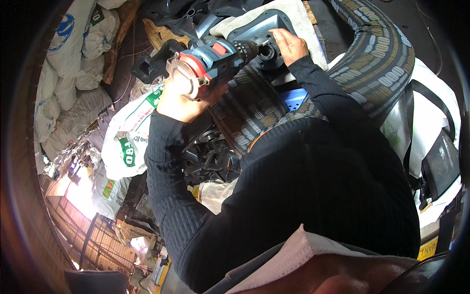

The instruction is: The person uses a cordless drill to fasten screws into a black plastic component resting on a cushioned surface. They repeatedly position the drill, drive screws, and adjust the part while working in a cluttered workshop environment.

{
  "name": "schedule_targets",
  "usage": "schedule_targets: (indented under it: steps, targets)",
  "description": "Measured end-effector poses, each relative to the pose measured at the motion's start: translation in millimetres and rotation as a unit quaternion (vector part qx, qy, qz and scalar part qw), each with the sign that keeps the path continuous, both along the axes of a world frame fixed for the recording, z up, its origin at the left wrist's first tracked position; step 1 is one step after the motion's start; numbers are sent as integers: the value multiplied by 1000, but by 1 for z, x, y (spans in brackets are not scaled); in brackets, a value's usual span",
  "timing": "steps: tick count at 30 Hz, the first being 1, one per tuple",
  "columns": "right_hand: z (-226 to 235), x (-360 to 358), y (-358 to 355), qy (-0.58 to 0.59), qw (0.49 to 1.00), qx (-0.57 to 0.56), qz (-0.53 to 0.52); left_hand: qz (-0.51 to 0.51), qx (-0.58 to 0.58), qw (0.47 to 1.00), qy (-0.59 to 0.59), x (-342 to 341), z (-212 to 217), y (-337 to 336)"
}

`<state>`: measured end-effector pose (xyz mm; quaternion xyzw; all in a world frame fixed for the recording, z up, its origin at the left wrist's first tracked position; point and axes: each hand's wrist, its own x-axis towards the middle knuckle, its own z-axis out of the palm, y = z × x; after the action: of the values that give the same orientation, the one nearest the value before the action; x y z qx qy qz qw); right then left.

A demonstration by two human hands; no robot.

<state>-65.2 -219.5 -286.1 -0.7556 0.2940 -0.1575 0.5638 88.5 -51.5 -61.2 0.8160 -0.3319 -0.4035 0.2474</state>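
My left hand (178, 104) is wrapped around the handle of a blue-grey and red cordless drill (215, 60). The drill's black chuck points right, at the round hub of a black moulded plastic part (269, 60). Fingers of my right hand (293, 47) grip this part's right edge. Whether the bit touches the hub is hard to make out. Just beyond lies a black piece with a broad, rounded flange (274, 22); I cannot tell if it joins the hub part. Pale cloth (306, 19) lies beneath them, by my patterned trouser leg (249, 105).
More black plastic parts (196, 22) lie at the far side, and a heap of small dark pieces (213, 159) sits below my left forearm. White sacks (128, 134) stand at the left. A blue perforated piece (293, 99) shows between my legs. White bags (431, 98) are on the right.
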Motion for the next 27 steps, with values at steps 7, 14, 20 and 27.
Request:
schedule_targets:
  steps: [7, 14, 20, 27]
  targets:
    - [2, -1, 2, -14, 1000, 22, -12, -27, 32, 999, -20, 8, -2, -11]
    - [4, -2, 2, -16, 999, 47, -20, -46, 52, 998, -12, 16, -4, -33]
    - [5, 1, 2, -35, 997, 52, -47, -224, 109, 964, -91, 17, 20, -83]
    - [-5, 1, 4, -72, 995, 52, -42, -271, 98, 947, -143, 7, 22, -101]
